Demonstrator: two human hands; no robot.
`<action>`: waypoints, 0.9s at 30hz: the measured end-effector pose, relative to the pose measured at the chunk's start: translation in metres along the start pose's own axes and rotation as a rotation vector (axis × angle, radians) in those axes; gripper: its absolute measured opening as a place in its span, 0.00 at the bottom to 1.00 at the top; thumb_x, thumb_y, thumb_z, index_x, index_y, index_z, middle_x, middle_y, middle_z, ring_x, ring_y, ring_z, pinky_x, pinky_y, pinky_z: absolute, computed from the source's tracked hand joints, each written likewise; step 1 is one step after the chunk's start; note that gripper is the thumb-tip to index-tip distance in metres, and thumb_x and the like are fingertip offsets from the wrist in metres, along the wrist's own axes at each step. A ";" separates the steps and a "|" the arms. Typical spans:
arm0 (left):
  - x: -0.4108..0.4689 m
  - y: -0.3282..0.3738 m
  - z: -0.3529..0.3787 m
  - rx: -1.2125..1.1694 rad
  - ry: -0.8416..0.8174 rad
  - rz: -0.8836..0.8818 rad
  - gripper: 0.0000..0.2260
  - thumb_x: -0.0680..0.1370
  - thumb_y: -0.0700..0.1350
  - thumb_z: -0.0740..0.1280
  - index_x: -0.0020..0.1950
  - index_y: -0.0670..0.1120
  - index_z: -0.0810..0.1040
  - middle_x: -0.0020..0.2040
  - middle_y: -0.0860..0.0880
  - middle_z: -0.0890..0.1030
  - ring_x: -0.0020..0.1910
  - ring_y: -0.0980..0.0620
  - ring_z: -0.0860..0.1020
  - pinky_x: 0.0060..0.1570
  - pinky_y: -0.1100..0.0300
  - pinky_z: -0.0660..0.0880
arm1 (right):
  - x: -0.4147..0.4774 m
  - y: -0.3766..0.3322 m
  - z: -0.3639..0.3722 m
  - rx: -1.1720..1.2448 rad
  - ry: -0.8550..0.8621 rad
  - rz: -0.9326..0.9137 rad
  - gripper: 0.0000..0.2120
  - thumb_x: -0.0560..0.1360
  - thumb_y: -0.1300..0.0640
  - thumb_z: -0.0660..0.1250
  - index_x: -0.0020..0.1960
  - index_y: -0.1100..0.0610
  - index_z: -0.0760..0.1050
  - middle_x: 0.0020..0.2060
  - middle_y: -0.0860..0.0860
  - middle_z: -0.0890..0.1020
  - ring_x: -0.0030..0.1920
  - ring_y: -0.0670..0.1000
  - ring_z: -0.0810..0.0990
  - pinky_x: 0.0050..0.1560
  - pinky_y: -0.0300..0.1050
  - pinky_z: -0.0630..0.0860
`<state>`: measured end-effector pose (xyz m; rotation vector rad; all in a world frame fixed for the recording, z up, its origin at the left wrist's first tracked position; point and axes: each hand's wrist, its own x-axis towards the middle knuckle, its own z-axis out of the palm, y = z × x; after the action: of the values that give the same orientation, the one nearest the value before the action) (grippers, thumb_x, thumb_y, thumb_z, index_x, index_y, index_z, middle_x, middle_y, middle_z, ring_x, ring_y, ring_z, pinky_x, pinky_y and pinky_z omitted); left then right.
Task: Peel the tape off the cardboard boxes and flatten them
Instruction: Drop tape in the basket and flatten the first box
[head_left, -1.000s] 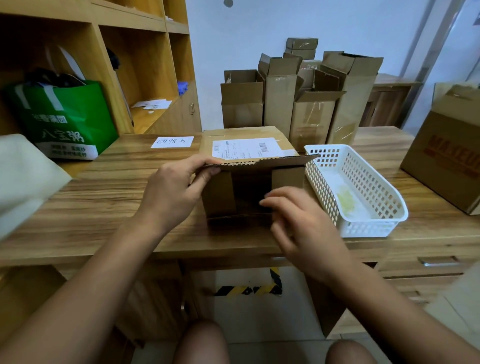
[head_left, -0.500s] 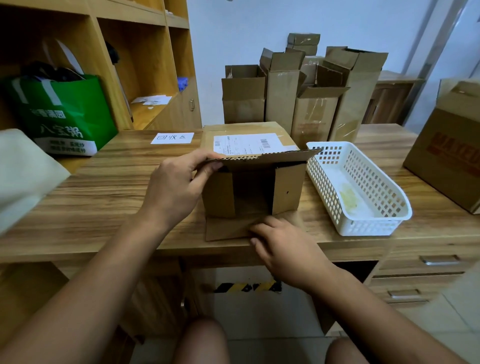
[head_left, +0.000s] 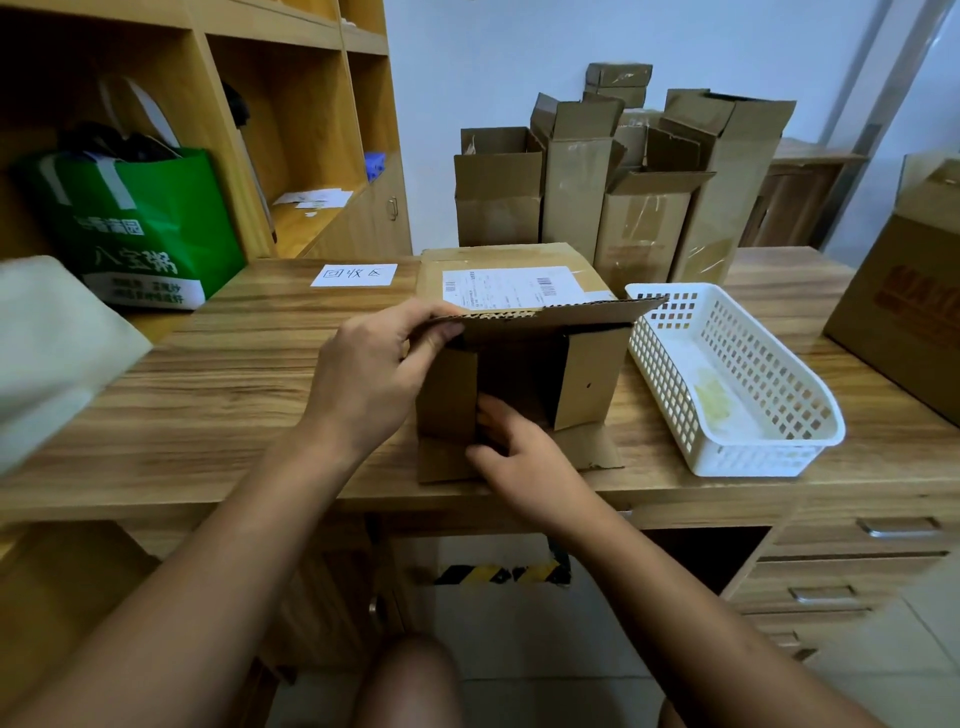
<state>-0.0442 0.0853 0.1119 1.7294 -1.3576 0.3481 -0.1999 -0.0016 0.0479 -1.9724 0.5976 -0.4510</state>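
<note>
A brown cardboard box (head_left: 589, 382) lies on its side on the wooden desk (head_left: 218, 395), its open end facing me and a white shipping label on its top face. My left hand (head_left: 371, 379) pinches the raised upper flap at its left corner. My right hand (head_left: 524, 457) reaches into the opening, fingers at the left inner flap, above the lower flap that lies flat on the desk. No tape is visible on this box.
A white plastic basket (head_left: 727, 384) stands right of the box with yellowish tape scraps inside. Several opened boxes (head_left: 618, 192) stand at the back. A large box (head_left: 904, 312) sits far right, a green bag (head_left: 140, 228) and shelves on the left.
The lower flap has been folded down flat onto the desk. My right hand moved from that flap's edge up into the opening. My left hand kept hold of the upper flap.
</note>
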 end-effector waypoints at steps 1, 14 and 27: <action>0.000 -0.001 0.000 -0.003 0.002 -0.001 0.14 0.79 0.60 0.62 0.59 0.56 0.81 0.50 0.57 0.85 0.50 0.53 0.83 0.45 0.48 0.78 | -0.002 0.000 0.001 0.016 -0.005 -0.016 0.25 0.81 0.59 0.64 0.76 0.46 0.67 0.67 0.44 0.78 0.64 0.44 0.77 0.65 0.41 0.74; -0.013 0.001 0.005 -0.027 0.030 0.019 0.10 0.80 0.53 0.66 0.59 0.55 0.81 0.53 0.57 0.84 0.53 0.55 0.82 0.50 0.49 0.79 | -0.010 -0.002 0.020 -0.259 -0.107 -0.177 0.26 0.81 0.54 0.62 0.77 0.41 0.63 0.74 0.42 0.71 0.75 0.43 0.65 0.79 0.60 0.55; -0.017 0.002 0.003 0.028 0.039 0.041 0.10 0.80 0.52 0.65 0.59 0.54 0.82 0.51 0.58 0.84 0.50 0.56 0.82 0.46 0.53 0.78 | -0.036 0.012 -0.031 0.200 0.273 0.020 0.32 0.82 0.63 0.62 0.81 0.47 0.56 0.75 0.39 0.66 0.74 0.35 0.65 0.75 0.40 0.63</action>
<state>-0.0532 0.0936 0.0994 1.7107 -1.3678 0.4234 -0.2485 -0.0070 0.0488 -1.7258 0.7127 -0.7466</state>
